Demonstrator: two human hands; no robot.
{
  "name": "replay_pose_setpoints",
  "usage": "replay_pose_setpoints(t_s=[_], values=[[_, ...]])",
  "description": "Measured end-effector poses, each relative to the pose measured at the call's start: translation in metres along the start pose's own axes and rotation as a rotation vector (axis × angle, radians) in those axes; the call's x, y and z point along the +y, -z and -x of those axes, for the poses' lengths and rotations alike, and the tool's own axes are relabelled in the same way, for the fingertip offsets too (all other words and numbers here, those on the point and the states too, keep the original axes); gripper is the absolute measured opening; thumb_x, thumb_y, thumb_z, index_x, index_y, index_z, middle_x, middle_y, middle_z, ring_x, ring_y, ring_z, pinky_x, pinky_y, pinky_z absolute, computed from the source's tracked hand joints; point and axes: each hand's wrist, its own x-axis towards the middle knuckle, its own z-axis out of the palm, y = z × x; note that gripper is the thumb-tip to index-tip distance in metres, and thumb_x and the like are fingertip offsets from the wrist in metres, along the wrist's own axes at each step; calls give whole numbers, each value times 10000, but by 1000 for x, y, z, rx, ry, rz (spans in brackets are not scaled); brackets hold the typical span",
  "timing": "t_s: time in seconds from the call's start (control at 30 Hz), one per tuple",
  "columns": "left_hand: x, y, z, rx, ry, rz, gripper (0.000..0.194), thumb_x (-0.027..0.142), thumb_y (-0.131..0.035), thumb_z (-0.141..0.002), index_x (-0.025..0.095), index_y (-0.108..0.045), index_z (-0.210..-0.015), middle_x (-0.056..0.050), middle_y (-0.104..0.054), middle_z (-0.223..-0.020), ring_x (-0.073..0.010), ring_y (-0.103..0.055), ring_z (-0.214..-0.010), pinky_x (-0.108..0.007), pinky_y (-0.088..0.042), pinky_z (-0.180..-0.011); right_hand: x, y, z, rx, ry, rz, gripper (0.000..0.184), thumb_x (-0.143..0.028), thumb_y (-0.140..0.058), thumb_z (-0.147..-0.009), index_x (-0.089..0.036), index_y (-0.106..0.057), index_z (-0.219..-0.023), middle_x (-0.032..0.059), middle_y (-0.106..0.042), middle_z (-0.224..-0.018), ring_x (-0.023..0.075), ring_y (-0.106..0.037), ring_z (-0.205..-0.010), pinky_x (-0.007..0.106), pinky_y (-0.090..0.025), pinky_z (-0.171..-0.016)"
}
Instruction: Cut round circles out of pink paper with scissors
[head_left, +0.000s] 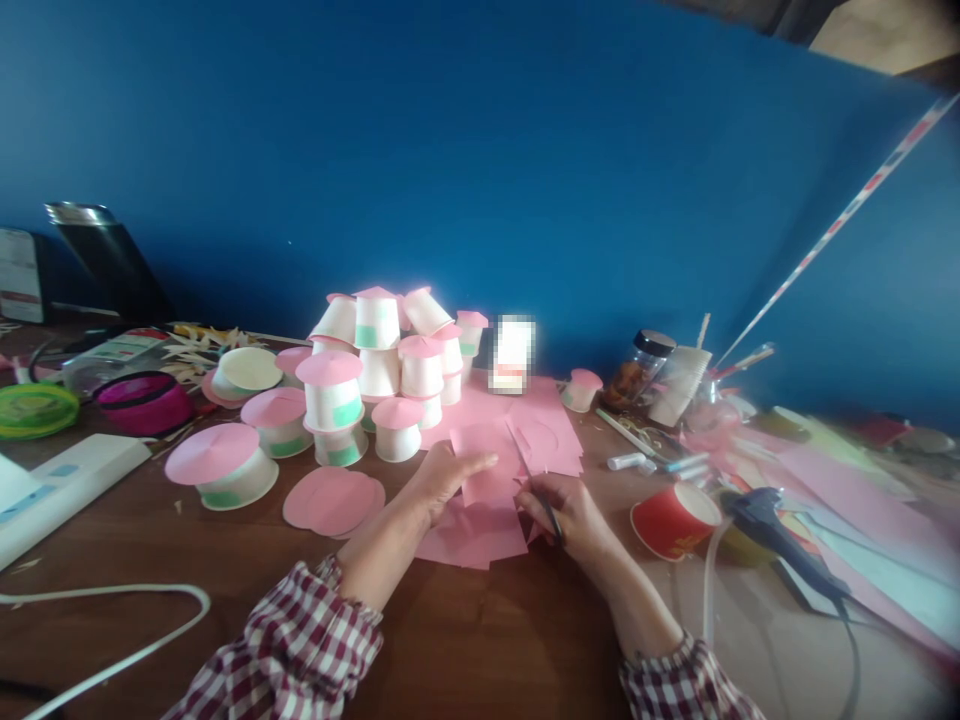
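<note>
Between my hands is a sheet of pink paper (480, 460), raised over more pink sheets (480, 545) that lie on the table. My left hand (442, 480) grips its left edge, thumb on top and the other fingers hidden beneath. In my right hand (562, 510) are scissors (553, 515), their blades pointing away from me at the right edge of the held sheet. Cut pink paper circles (330, 500) overlap on the table left of my left forearm. Behind them stand several upturned white paper cups (334, 405) with pink cone tops, some stacked.
At right are a red paper cup (675, 520), a glue gun (787, 540), a lidded jar (637, 370) and loose pink paper (862, 480). A white power strip (67, 490), a magenta container (142, 402) and a white cable (150, 592) lie at left. A blue wall (450, 150) rises behind.
</note>
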Motion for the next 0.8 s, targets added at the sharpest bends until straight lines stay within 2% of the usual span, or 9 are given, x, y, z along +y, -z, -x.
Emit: replay_pose_setpoints(t_s=[0.17,0.33,0.6,0.8], values=[[2,1,1,-7,-14,-5,425,343,-772,-606,92,-678,-936,-166,-698,-934,-294,-659,-835,-353,-518,-662,2,0,0,-19,-4,6,251,-379,-608,-809,-145,-583,-723,-41,-511,-477,71,-437,-356,168,-305,-356],[3,1,2,-40,6,-20,385,342,-767,-611,85,-684,-886,-158,-709,-856,-289,-667,-772,-364,-520,-654,3,0,0,-37,-10,-17,249,-381,-606,-813,-143,-581,-746,-33,-527,-507,73,-443,-373,175,-323,-376],[5,0,4,-101,2,28,385,315,-767,-612,87,-685,-911,-155,-711,-880,-297,-668,-809,-364,-524,-675,1,1,1,-43,3,-19,247,-386,-611,-808,-142,-595,-771,-30,-544,-523,74,-441,-379,178,-327,-377],[5,1,4,-93,-2,28,378,314,-767,-610,96,-689,-909,-149,-710,-887,-287,-668,-808,-353,-526,-665,-1,2,2,-39,2,4,277,-412,-599,-813,-141,-587,-756,-24,-547,-520,82,-446,-386,181,-320,-374]])
